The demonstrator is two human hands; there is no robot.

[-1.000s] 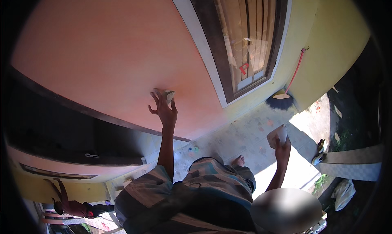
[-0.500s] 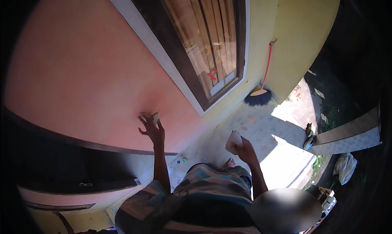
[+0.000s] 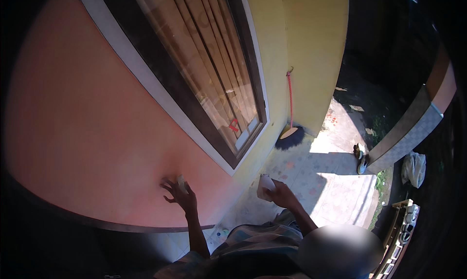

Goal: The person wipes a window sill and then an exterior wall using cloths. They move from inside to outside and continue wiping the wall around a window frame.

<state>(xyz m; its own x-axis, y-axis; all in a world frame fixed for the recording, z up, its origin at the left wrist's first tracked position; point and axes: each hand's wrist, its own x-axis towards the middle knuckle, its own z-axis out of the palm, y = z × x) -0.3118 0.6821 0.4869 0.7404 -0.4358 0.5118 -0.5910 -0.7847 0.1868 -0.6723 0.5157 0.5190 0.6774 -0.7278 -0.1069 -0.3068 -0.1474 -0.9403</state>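
Observation:
Against the lower part of the pink wall (image 3: 102,138), my left hand (image 3: 185,197) grips a small pale block (image 3: 182,183) between thumb and fingers. Some of its other fingers are spread. The block's exact kind is too small to tell. My right hand (image 3: 284,194) is out in front of my body, to the right, closed round a whitish flat-sided object (image 3: 265,187) that looks like a small box or container. Its far side faces away from me, so its contents are hidden.
A dark-framed window (image 3: 206,103) with brown curtains is above the wall's corner. A broom (image 3: 291,135) with a red handle hangs by the yellow wall (image 3: 314,60). Further right are shoes (image 3: 361,162), a tiled pillar (image 3: 406,133), a white sack (image 3: 414,169) and a shoe rack (image 3: 401,235).
The view has tilted up and turned right, so the wall, window and broom appear lower and further left. Both hands keep hold of the same things.

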